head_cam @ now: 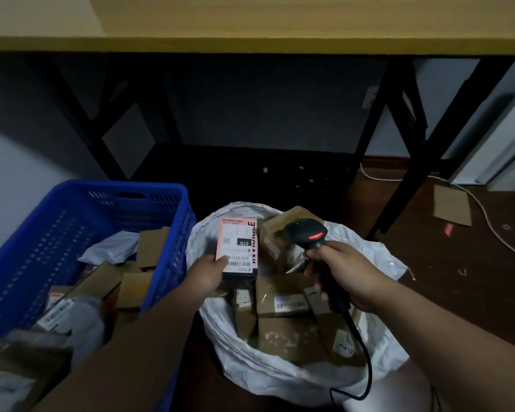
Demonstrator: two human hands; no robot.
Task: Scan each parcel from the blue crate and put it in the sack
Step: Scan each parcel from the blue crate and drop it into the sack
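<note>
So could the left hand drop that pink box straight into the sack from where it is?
Probably yes. The left hand holds the pink box over the open mouth of the white sack, with only cardboard parcels lying below it. The scanner in the right hand sits off to the side.

A yellow-topped wooden table (280, 22) on black metal crossed legs (405, 162) spans the far side. On the dark brown floor (458, 292) to the right lie a flat brown cardboard scrap (452, 205) and a thin white cable (488, 218). A white panel (506, 144) leans at the right edge.
</note>
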